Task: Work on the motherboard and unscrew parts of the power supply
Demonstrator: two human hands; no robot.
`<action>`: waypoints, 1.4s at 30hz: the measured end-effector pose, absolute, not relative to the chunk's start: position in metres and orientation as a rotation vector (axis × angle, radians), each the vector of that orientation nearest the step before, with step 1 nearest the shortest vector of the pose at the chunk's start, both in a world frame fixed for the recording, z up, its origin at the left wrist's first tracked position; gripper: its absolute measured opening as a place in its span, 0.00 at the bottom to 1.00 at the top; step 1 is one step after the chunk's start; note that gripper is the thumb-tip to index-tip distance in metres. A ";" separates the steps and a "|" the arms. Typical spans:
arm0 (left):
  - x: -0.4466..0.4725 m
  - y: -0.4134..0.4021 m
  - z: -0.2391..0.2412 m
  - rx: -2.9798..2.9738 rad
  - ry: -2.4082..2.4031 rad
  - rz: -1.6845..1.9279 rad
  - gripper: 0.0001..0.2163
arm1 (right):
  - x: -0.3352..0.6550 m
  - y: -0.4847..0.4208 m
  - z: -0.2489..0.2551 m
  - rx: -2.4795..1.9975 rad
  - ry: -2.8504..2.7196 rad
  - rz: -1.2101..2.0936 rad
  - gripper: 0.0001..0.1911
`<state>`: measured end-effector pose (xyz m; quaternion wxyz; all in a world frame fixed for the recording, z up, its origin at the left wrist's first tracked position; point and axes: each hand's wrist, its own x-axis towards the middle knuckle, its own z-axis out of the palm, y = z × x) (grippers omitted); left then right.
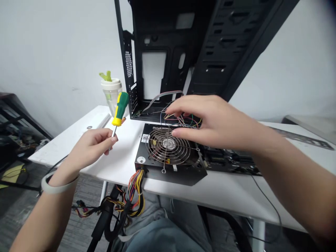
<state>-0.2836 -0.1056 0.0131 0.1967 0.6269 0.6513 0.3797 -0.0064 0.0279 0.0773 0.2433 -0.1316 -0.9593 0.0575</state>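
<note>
My left hand (90,147) is closed around the metal shaft of a screwdriver (119,109), whose green and yellow handle points up. A pale band sits on that wrist. My right hand (207,120) reaches over a black power supply (168,154) with a round wire fan grille. Its fingers are spread and dip into the thin coloured wires (183,120) at the foot of the open black computer case (183,52); the thumb rests at the grille's far edge. Whether the fingers pinch a wire is hidden.
The power supply lies on a white table (223,192), with its bundle of coloured cables (135,196) hanging over the front edge. A circuit board (228,159) lies to its right. A lidded plastic cup (111,92) stands behind the screwdriver. A cluttered rack (15,129) is at the left.
</note>
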 end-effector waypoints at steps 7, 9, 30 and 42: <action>-0.231 -0.082 0.058 2.294 1.845 0.947 0.16 | -0.002 0.020 0.082 -0.483 -2.332 -0.432 0.33; -0.218 -0.071 0.071 2.526 1.852 0.843 0.15 | -0.001 0.017 0.089 -0.528 -2.353 -0.626 0.23; -0.257 0.021 -0.001 2.195 2.212 0.862 0.26 | 0.181 0.118 0.055 -1.868 -1.610 -0.169 0.20; -0.248 0.015 0.003 2.084 2.166 0.864 0.17 | 0.246 0.133 -0.021 -2.265 -1.941 0.057 0.22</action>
